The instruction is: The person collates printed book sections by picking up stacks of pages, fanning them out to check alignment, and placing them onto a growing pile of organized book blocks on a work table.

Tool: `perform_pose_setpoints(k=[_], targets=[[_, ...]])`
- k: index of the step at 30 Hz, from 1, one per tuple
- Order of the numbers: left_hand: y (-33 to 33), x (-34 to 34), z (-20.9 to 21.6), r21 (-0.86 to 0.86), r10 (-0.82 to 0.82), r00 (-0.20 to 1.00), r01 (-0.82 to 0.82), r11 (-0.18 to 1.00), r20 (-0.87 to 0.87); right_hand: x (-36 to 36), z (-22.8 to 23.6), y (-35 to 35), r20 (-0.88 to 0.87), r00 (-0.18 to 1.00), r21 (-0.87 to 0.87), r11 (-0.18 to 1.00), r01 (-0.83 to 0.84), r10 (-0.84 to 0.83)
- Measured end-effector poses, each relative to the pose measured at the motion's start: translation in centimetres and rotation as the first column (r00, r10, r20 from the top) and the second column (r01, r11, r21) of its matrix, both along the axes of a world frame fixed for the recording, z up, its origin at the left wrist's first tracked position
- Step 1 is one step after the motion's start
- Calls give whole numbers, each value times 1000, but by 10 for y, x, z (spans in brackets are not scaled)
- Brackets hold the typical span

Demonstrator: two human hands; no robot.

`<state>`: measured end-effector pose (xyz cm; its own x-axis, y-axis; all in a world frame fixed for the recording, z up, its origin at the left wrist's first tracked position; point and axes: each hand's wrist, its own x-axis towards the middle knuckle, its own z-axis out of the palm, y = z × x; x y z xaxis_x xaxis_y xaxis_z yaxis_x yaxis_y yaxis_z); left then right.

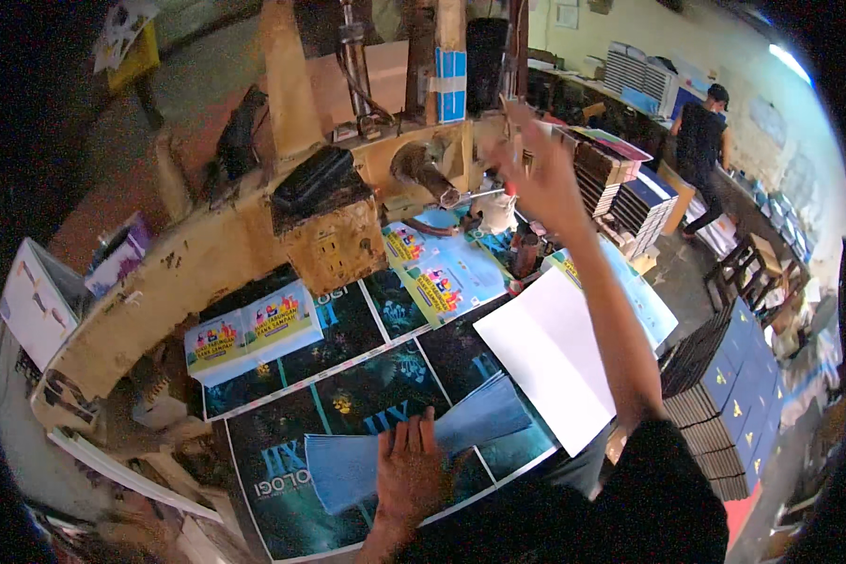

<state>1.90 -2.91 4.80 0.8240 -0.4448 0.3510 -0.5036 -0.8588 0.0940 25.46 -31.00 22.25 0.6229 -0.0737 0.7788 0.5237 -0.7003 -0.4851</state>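
Note:
My left hand (412, 470) is closed over the middle of a stack of blue paper (479, 414), whose two ends fan out on either side. The stack rests on large dark printed sheets (357, 329) that cover the work surface. My right hand (540, 179) is raised at the far side, in front of the machine, with its fingers stretched and apart and slightly blurred. Nothing shows in its grasp. Below my right forearm lies a blank white sheet (550, 348), slanted over the printed ones.
Yellow-and-blue printed booklets (254, 329) lie at the left, and similar sheets (446, 268) near the machine's worn metal body (329, 240). Dark-blue book stacks (724, 395) stand at the right. A person in dark clothes (700, 141) stands at a far bench.

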Motion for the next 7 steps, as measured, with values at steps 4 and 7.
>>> perform_pose_setpoints(k=[4, 7], targets=[[6, 0, -7, -20, 46, 991, -49, 999, -126, -159, -28, 79, -321, 916, -559, 733, -388, 240], [0, 1, -7, 41, 96, 975, -90, 995, -202, -197, -57, 88, -532, 809, -505, 672, -541, 251]])
